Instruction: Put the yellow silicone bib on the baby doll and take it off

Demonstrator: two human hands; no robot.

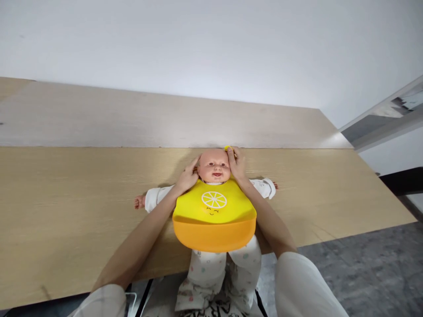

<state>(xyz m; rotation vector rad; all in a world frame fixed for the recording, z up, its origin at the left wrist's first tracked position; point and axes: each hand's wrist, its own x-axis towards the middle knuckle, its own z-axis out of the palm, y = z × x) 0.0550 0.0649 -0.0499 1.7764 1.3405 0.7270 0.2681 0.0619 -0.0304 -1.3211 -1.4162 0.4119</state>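
Observation:
A baby doll (pixel 214 166) in white patterned clothes lies on its back on the wooden table (pixel 66 198), legs hanging over the near edge. A yellow silicone bib (pixel 214 215) with a lemon print covers its chest. My left hand (pixel 187 177) rests against the left side of the doll's head, fingers curved by its ear. My right hand (pixel 236 164) is at the right side of the head, fingers pinched on the yellow bib strap (pixel 228 149) that sticks up beside the crown.
The table runs wide to left and right, and a white wall stands behind it. Grey floor (pixel 363 264) shows at the lower right. A framed panel (pixel 386 116) leans at the far right.

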